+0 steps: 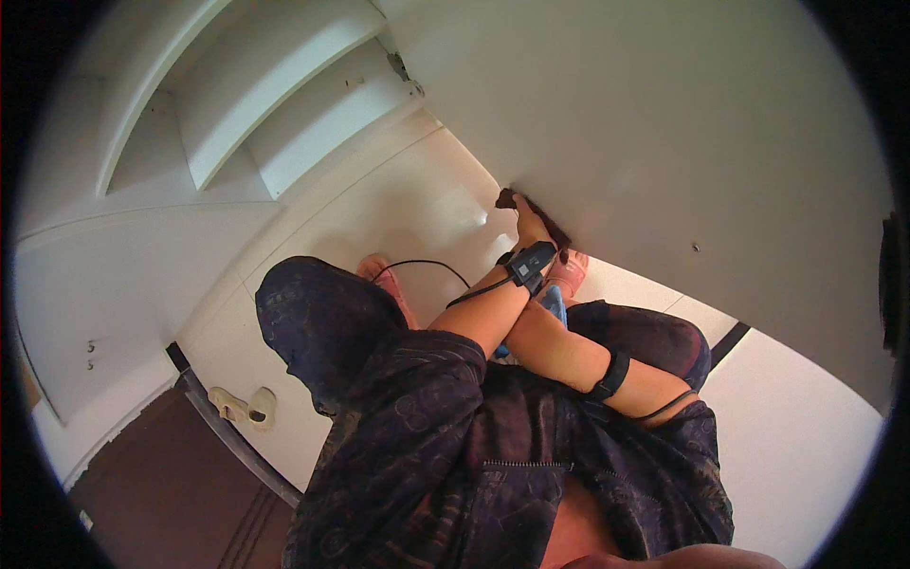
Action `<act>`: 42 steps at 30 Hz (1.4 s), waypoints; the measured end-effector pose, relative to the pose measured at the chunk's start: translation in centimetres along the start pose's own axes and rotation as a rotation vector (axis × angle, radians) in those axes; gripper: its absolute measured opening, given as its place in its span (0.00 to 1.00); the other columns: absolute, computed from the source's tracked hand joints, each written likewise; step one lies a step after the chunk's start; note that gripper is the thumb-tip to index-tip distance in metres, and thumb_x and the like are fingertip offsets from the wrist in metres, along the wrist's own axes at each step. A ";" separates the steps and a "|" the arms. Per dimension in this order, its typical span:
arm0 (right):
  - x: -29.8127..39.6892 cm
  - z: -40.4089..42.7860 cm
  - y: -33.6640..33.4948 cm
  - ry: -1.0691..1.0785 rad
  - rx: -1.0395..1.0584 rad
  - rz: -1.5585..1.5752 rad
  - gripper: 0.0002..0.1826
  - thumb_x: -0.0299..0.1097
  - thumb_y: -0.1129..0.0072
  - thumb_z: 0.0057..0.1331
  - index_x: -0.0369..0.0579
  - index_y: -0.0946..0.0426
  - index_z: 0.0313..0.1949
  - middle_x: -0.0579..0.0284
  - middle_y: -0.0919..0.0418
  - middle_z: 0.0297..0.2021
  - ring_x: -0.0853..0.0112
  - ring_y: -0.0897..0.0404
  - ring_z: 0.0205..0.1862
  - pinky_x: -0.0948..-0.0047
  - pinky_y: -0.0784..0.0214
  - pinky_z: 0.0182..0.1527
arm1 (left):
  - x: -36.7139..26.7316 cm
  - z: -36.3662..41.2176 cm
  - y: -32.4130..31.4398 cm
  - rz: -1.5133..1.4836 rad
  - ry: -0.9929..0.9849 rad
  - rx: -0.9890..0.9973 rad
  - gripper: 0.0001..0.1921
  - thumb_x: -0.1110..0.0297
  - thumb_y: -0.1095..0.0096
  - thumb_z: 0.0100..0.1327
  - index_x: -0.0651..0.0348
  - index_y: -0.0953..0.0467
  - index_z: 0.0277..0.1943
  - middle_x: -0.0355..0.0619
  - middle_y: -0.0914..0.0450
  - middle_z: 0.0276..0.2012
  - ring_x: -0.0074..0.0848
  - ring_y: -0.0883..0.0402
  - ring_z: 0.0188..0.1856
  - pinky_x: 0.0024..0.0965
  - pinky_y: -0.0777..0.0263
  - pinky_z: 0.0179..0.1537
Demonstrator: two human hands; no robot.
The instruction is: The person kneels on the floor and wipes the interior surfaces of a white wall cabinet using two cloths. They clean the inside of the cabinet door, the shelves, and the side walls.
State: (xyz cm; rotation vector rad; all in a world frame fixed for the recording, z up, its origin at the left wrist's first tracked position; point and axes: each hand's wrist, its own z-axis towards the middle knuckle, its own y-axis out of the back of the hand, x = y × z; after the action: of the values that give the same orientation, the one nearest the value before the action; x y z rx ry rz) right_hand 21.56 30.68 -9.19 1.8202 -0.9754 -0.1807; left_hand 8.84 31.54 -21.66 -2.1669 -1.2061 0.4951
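Note:
My left hand (530,222) is at the lower edge of a large pale door panel (640,142), holding a dark brown cloth (556,226) against that edge. A black device (532,264) is strapped at my left wrist. My right forearm (561,348), with a black strap, crosses the left one; my right hand is hidden behind it. Light blue material (554,302), partly covered, shows beside the crossed arms; whether my right hand touches it is unclear.
An open white cabinet with shelves (284,92) stands at the upper left. My feet in pink footwear (569,274) are on pale floor tiles below the panel. Light-coloured shoes (261,409) lie at the left, near a dark brown mat (185,484). A black cable (426,262) loops by my left arm.

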 end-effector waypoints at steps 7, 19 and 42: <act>-0.3 0.1 1.4 0.040 0.022 -0.029 0.12 0.33 0.43 0.57 0.50 0.16 0.41 0.61 0.17 0.44 0.64 0.20 0.50 0.67 0.30 0.53 | 1.4 2.5 3.4 -0.089 0.147 0.066 0.40 0.32 0.63 0.68 0.59 0.38 0.68 0.50 0.33 0.65 0.42 0.32 0.64 0.42 0.35 0.64; -4.9 -1.7 5.1 -0.065 -0.035 0.252 0.10 0.26 0.41 0.51 0.46 0.21 0.35 0.54 0.18 0.31 0.55 0.18 0.39 0.58 0.29 0.45 | -1.2 0.1 0.2 0.019 0.075 0.116 0.38 0.32 0.71 0.71 0.54 0.39 0.70 0.43 0.34 0.67 0.37 0.35 0.67 0.41 0.41 0.68; -7.2 -1.8 10.1 -0.151 -0.185 0.385 0.10 0.24 0.40 0.52 0.45 0.22 0.36 0.52 0.20 0.30 0.54 0.20 0.37 0.57 0.28 0.42 | -1.7 0.9 0.8 -0.055 0.164 0.280 0.35 0.35 0.68 0.71 0.55 0.34 0.64 0.45 0.29 0.61 0.39 0.31 0.62 0.44 0.36 0.63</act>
State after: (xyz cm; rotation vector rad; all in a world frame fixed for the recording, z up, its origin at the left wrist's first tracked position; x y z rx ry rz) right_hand 12.35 35.37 -2.07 1.4369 -1.3495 -0.1646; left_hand 7.94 30.03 -22.82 -1.8933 -1.0376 0.4265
